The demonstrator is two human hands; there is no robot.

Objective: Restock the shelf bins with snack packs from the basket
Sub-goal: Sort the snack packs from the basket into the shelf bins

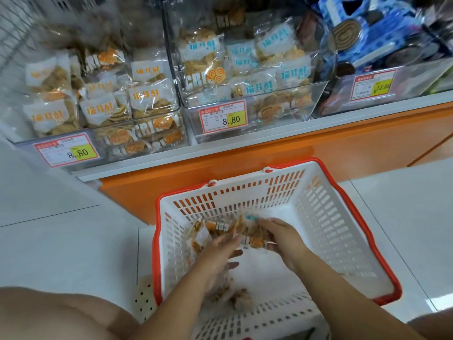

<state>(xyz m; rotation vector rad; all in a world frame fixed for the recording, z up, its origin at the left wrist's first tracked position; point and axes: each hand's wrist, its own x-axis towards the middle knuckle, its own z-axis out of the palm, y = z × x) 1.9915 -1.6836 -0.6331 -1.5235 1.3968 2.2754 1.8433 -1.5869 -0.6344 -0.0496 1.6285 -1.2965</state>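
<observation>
Inside the basket (343, 192), right hand (282, 239) clutches packs (247, 233); left hand (220, 253) too blurred to tell. The loose, slippery bunch may spill.

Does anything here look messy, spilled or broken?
Nothing looks spilled or torn. The snack packs in the left bin and middle bin lie jumbled at all angles rather than in rows.
</observation>
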